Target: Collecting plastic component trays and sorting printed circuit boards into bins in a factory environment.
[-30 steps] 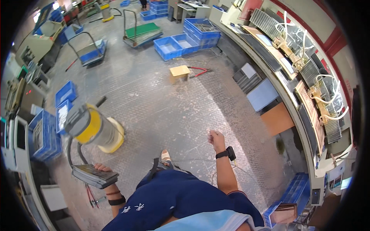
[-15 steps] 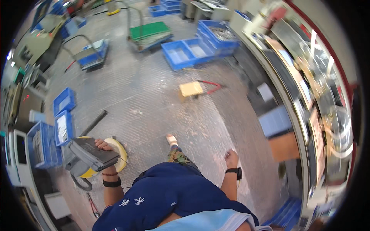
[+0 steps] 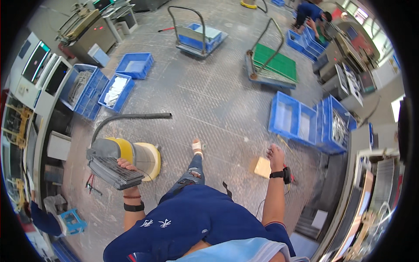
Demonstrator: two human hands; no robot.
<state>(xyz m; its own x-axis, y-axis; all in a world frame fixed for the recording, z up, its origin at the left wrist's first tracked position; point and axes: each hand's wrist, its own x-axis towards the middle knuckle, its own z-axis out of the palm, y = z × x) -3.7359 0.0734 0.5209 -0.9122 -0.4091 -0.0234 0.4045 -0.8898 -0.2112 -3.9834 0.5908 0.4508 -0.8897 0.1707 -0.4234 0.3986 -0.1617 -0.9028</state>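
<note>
Shifted rightward and down across the view since the earlier frame are the twin blue crates [image 3: 285, 112], the trolley [image 3: 273, 83] and the yellow block [image 3: 262, 169], while the black hose [image 3: 139, 116] of the vacuum cleaner [image 3: 143, 160] is now seen stretched crosswise.

A stack of dark flat panels [image 3: 112, 173] is gripped by the left hand [image 3: 126, 165], which is passed beneath it, with the fingers curled over the far edge. Its long axis is slanted mostly across the body: the left end is set farther out, the right end nearer the torso. By the left hand alone it is carried, above the floor [image 3: 209, 118] and toward that floor's left edge, partly overlapping the vacuum cleaner in the view.

The right hand [image 3: 276, 158] is held well apart, far to the stack's right and just beside the yellow block in the view. Its fingers are bent and nothing is seen in it; whether they are fully closed cannot be told.
</note>
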